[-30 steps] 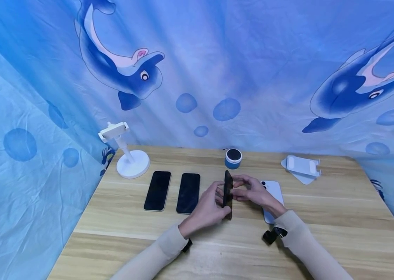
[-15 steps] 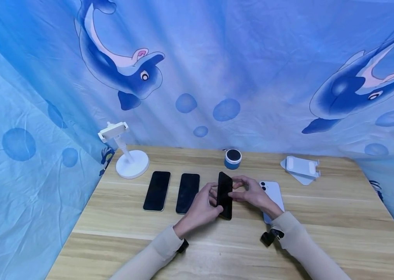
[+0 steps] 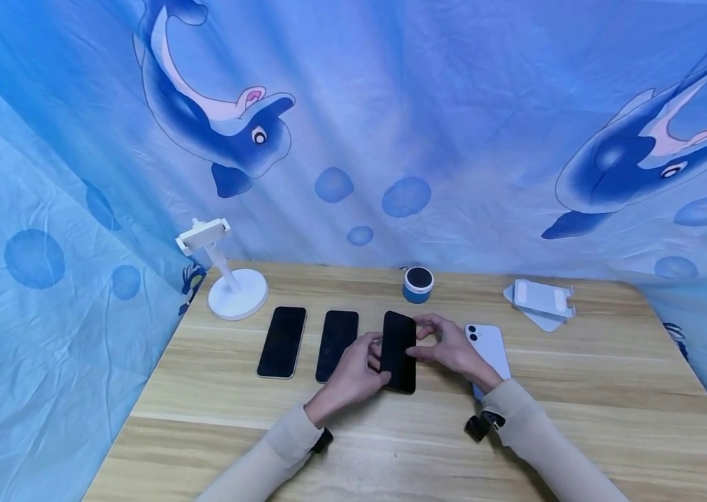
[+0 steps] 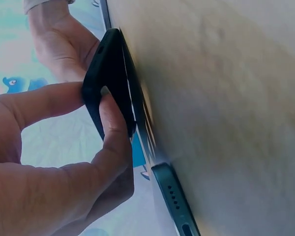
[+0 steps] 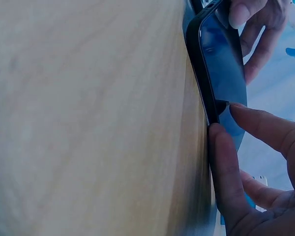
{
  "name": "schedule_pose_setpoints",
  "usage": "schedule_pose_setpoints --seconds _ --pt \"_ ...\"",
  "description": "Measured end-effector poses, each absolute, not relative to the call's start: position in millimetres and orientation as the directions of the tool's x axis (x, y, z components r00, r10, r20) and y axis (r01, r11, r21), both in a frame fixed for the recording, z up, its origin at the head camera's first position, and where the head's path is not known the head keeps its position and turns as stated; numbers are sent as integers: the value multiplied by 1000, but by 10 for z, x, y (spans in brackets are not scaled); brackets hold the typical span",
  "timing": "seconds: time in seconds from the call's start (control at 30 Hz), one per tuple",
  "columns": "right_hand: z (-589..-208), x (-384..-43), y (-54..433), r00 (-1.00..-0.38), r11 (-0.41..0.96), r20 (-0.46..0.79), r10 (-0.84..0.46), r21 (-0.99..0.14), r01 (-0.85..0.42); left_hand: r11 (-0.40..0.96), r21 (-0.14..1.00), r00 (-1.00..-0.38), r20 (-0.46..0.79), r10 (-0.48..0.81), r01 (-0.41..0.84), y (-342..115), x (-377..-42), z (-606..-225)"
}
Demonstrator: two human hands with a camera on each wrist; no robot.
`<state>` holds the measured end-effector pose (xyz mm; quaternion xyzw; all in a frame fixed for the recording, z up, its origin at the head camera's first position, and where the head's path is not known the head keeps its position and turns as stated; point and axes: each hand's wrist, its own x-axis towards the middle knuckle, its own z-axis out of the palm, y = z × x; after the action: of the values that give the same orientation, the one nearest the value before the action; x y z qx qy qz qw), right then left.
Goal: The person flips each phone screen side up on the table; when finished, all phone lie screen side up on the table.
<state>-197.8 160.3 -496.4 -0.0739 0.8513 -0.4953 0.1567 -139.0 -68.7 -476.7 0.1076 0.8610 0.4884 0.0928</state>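
A black smartphone (image 3: 399,347) is tilted close over the wooden table, screen towards the head camera. My left hand (image 3: 350,371) grips its left edge, with the thumb on the front near the lower corner. On the other side, my right hand (image 3: 450,346) pinches the right edge, thumb over the screen. The right wrist view shows the phone (image 5: 228,69) with one long edge down by the tabletop and the other raised. Beside my left hand lies a second dark smartphone (image 3: 337,345), partly covered by that hand. A white smartphone (image 3: 490,348) lies face down under my right wrist.
Another black-screened smartphone (image 3: 282,342) lies further left. A white phone stand (image 3: 238,294) stands at the back left. Behind the hands is a small blue and white cylinder with a dark top (image 3: 418,284). A folded white stand (image 3: 540,301) lies at the back right.
The held phone has turned from standing on edge to facing up more, its left side lowering leftward. My left hand has moved slightly left and down with it; the right stays almost in place.
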Motion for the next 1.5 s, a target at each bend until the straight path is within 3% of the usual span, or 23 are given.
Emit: schedule_pose_setpoints --seconds 1.5 --pt "-4941 -1961 1630 -943 505 -221 -250 -861 68 701 705 -932 -172 318 109 -689 -1499 -4728"
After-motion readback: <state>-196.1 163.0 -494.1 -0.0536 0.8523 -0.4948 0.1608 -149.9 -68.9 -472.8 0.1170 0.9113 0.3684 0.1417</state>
